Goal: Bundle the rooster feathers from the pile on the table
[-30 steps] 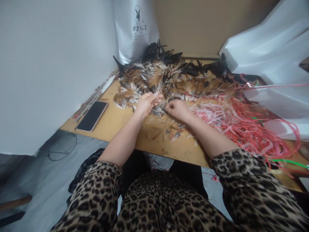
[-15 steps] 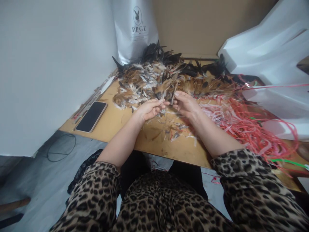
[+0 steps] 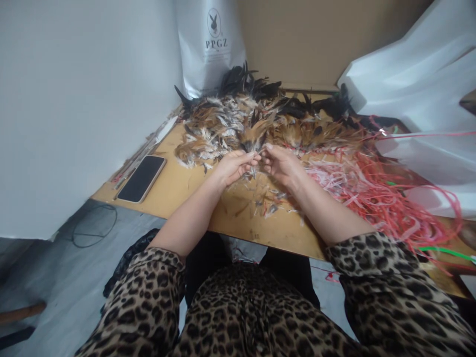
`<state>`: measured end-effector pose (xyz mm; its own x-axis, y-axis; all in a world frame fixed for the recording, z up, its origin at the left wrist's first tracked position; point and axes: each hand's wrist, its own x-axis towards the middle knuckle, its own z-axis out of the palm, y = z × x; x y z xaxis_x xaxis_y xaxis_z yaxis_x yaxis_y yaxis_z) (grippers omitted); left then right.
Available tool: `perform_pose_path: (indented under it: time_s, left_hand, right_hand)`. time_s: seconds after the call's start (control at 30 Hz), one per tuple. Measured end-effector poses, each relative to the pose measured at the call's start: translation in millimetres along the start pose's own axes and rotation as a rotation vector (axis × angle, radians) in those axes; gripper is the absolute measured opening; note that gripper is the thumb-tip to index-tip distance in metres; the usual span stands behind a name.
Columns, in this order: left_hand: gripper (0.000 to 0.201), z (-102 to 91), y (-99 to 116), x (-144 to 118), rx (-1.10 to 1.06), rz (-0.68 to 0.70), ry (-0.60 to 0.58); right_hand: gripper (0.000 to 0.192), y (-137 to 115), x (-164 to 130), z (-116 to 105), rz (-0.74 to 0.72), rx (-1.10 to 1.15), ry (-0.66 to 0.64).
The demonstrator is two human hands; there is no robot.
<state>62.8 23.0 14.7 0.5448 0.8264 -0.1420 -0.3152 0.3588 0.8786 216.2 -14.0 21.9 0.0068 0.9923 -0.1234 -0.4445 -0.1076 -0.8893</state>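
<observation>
My left hand (image 3: 237, 166) pinches a small bunch of brown and dark feathers (image 3: 255, 135) by the quill ends, tips pointing away from me. Close against it, my right hand (image 3: 280, 166) has thumb and fingers pressed together at the base of the bunch. What lies between the right fingertips is too small to make out. Just beyond both hands spreads a large heap of brown, white and black feathers (image 3: 211, 119). Loose feather scraps (image 3: 273, 201) are scattered on the wooden table (image 3: 241, 220) below my wrists.
Left on the table lies a phone (image 3: 142, 178). A tangle of red and pink strips (image 3: 383, 198) covers the right side, beside white plastic bags (image 3: 412, 89). At the back stands a silver-white printed bag (image 3: 211, 59). A white panel (image 3: 89, 109) rises along the left.
My right hand has moved left until its fingertips meet the left ones. The dark feather it held upright no longer shows apart from the bunch. My left hand still grips the feathers.
</observation>
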Motion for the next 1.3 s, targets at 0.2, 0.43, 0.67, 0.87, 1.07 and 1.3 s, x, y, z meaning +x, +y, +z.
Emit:
perform_pose_path:
  time_s: [0.2, 0.43, 0.67, 0.87, 1.07, 1.3]
  left_hand:
    - [0.017, 4.7, -1, 0, 0.198, 0.161, 0.086]
    - [0.021, 6.3, -4, -2, 0.265, 0.123, 0.041]
    - [0.005, -1.2, -2, 2, -0.079, -0.04, 0.008]
    - [0.01, 1.2, 1, -3, -0.098, -0.219, -0.07]
    - [0.01, -1.6, 1, -3, -0.137, -0.255, -0.101]
    - [0.005, -1.0, -1, -1, -0.076, -0.172, -0.063]
  right_hand:
    - [0.037, 1, -4, 5, 0.033, -0.075, 0.036]
    - [0.036, 3, -4, 5, -0.031, -0.124, 0.027]
    - [0.04, -1, -6, 7, -0.069, -0.055, -0.02]
    - [0.04, 3, -4, 7, -0.13, -0.164, -0.032]
    - [0.034, 8, 0, 2, -0.181, -0.205, -0.03]
    - [0.03, 10, -1, 6, -0.166, -0.141, -0.001]
